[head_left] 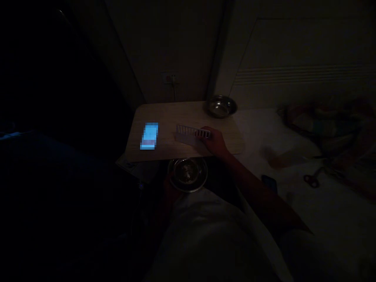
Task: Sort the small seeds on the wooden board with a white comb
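Observation:
In the dim head view, my right hand [215, 140] is closed on the right end of a pale slotted tray [188, 135], just over the small wooden table. A row of openings runs along its upper side; its exact kind is hard to make out in the dark. Below the table's front edge, my left hand [172, 190] grips the left rim of a round metal bowl [202, 178]. Something lies inside this bowl, too dark to name. Most of the left hand's fingers are in shadow.
On the wooden table [167, 111] lie a lit phone [149, 136] at left and a second metal bowl [222, 106] at the back right corner. Scissors [311, 181] and a dark phone [269, 183] rest on the white bedding to the right. A wall socket [169, 78] holds a plug.

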Available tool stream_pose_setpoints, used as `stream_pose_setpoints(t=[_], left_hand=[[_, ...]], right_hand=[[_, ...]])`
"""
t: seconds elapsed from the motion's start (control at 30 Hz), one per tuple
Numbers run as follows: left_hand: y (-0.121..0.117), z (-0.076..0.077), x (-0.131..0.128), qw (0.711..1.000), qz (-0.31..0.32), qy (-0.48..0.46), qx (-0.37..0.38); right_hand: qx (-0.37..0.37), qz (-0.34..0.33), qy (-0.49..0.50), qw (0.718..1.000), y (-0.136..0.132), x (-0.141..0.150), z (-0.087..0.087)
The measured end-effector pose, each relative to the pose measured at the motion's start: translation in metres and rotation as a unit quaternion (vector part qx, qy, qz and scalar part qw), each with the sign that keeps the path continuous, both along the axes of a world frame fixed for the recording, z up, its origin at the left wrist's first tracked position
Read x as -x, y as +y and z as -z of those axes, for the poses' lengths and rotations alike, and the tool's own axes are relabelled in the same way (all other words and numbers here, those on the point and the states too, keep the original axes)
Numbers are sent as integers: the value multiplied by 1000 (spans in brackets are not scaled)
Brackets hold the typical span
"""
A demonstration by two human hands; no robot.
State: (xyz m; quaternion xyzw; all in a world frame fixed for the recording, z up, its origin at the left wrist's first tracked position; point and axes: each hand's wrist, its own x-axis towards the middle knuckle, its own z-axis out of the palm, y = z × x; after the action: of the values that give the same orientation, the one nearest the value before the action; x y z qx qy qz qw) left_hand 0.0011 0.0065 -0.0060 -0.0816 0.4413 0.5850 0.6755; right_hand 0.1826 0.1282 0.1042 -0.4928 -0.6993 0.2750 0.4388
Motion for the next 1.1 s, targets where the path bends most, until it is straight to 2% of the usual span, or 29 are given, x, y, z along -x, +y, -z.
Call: stream_pose_setpoints(t=[0.1, 0.33, 0.47, 0.67, 0.9, 1.1], left_hand=[[-1, -1, -1, 1000, -18, 15, -6], [-3, -1, 0, 999, -8, 2, -38], [-2, 1, 0, 999, -5, -12, -29], [0, 9, 1, 1000, -12, 1, -21], [1, 6, 0, 1000, -9, -1, -28], [2, 6, 1, 1000, -18, 8, 2]], right_hand=[[-10, -8, -1, 1000, 2, 2, 1], [-26, 5, -2, 1000, 9, 5, 5], [-22, -28, -12, 999, 9, 5, 4], [-20, 0, -22, 1000, 9, 6, 1], [7, -51, -4, 999, 5, 7, 1], [-1, -25, -4, 1000, 4, 7, -1]])
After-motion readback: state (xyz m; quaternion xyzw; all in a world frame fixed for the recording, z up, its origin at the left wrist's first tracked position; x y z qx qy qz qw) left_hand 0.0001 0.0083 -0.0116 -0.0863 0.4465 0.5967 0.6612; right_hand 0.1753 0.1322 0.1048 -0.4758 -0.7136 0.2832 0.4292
